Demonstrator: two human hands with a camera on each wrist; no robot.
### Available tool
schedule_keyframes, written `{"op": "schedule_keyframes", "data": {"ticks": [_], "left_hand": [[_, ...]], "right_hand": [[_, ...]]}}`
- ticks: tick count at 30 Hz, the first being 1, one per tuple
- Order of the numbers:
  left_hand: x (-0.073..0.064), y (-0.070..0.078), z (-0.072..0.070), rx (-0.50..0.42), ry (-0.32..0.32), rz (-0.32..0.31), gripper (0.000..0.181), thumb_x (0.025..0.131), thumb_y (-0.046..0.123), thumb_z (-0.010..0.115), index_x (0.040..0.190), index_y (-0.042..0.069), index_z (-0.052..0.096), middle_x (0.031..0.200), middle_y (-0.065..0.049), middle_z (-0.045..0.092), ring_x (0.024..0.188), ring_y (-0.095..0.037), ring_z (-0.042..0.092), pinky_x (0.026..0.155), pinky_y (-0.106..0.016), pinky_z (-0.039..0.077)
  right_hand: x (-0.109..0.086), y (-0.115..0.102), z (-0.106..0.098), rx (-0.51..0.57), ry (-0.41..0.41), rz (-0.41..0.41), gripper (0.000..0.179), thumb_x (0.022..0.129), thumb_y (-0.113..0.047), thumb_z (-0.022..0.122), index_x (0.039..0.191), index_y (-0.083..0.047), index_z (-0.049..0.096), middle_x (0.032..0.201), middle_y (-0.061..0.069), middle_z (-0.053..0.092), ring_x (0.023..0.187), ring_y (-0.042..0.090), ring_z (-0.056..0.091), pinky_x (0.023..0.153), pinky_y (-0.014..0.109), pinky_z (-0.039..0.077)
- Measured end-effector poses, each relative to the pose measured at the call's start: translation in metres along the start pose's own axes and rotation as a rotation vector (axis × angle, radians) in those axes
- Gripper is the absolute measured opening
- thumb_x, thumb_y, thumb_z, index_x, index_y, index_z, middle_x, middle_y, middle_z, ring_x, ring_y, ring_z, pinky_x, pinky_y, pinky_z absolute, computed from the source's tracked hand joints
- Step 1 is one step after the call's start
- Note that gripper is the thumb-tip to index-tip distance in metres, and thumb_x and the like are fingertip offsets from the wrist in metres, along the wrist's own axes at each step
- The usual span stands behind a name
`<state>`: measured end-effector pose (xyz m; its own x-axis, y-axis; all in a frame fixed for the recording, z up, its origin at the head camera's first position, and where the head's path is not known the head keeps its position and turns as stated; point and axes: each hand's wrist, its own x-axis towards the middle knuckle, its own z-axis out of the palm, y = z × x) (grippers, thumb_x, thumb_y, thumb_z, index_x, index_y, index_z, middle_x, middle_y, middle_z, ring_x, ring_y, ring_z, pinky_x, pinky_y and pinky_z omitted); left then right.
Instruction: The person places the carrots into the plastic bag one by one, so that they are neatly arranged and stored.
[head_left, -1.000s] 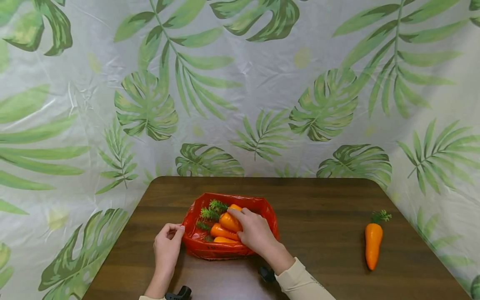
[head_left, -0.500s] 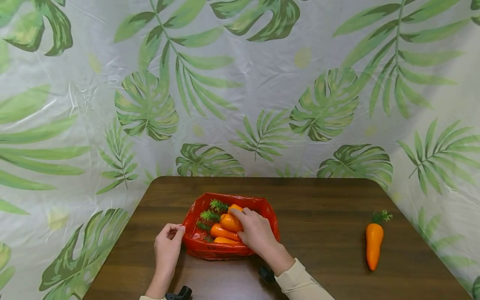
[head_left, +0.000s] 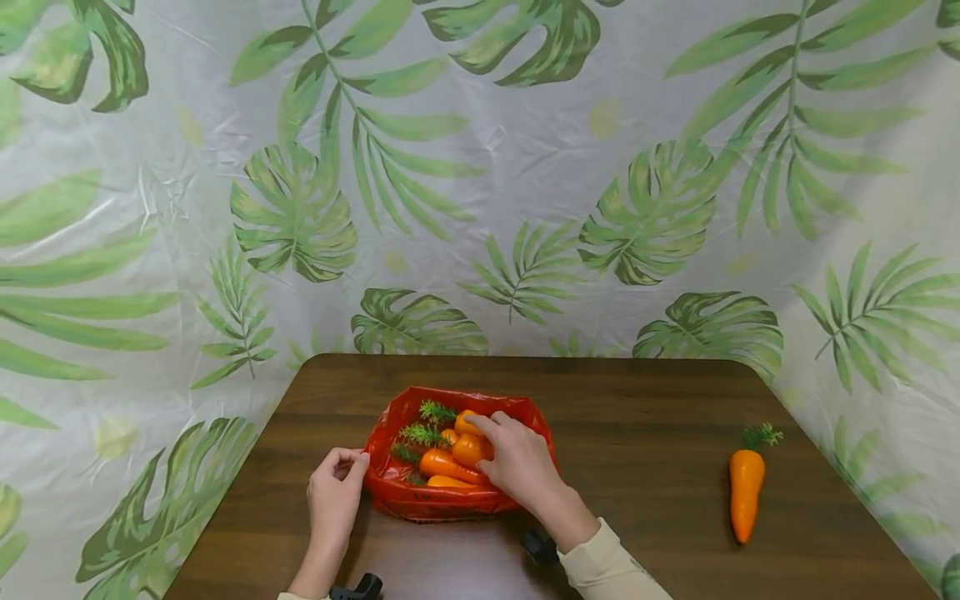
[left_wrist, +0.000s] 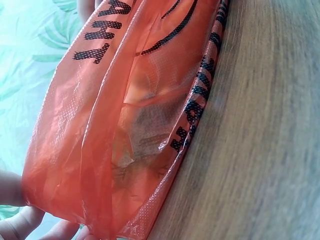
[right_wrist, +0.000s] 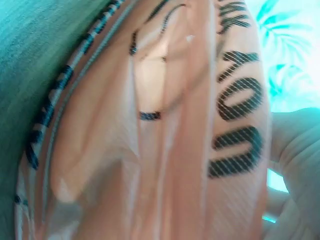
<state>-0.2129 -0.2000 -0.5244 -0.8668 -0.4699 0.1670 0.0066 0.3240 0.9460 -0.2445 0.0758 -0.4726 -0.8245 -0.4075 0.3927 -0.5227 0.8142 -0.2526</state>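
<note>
A red plastic bag (head_left: 420, 504), its mouth spread wide, sits on the table with several orange carrots with green tops inside. My left hand (head_left: 335, 496) pinches the bag's left rim; in the left wrist view its fingers (left_wrist: 22, 222) are at the bag's edge. Over the bag's right side, my right hand (head_left: 521, 458) holds a carrot (head_left: 471, 450) between thumb and fingers. Another carrot (head_left: 450, 471) lies just in front of it within the bag. From the right wrist, the bag's wall (right_wrist: 190, 150) with black lettering hides most of what my right hand does.
A lone carrot (head_left: 746, 496) with a green top lies on the right side of the brown wooden table (head_left: 637, 433). Behind the table hangs a leaf-patterned sheet (head_left: 525, 183).
My right hand has shifted slightly right with the carrot it holds, uncovering part of another carrot behind. My left hand stays at the bag's rim.
</note>
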Motion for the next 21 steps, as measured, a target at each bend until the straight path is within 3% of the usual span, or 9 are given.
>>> {"op": "schedule_keyframes", "data": {"ticks": [12,18,21], "left_hand": [[-0.001,0.002,-0.002,0.002,-0.008,-0.001,0.015,0.095,0.022,0.071,0.095,0.007,0.071,0.105,-0.011,0.072,0.090,-0.021,0.064,0.071,-0.015,0.049],[-0.001,0.002,-0.002,0.000,-0.018,-0.002,0.017,0.096,0.023,0.071,0.095,0.006,0.071,0.107,-0.012,0.072,0.092,-0.021,0.064,0.072,-0.014,0.049],[0.000,0.002,-0.002,0.001,-0.015,0.005,0.016,0.096,0.022,0.071,0.094,0.006,0.071,0.106,-0.011,0.072,0.091,-0.020,0.064,0.071,-0.014,0.049]], "right_hand": [[-0.011,0.013,-0.028,0.060,0.084,0.063,0.064,0.074,-0.021,0.090,0.132,-0.023,0.065,0.109,-0.002,0.066,0.077,0.017,0.061,0.061,0.035,0.052],[-0.021,0.022,-0.041,0.070,0.107,0.122,0.064,0.073,-0.024,0.091,0.132,-0.026,0.065,0.103,-0.004,0.064,0.070,0.013,0.054,0.056,0.031,0.046],[-0.025,0.028,-0.046,0.072,0.119,0.159,0.065,0.073,-0.025,0.092,0.133,-0.027,0.065,0.102,-0.006,0.063,0.074,0.015,0.058,0.059,0.033,0.049]]}}
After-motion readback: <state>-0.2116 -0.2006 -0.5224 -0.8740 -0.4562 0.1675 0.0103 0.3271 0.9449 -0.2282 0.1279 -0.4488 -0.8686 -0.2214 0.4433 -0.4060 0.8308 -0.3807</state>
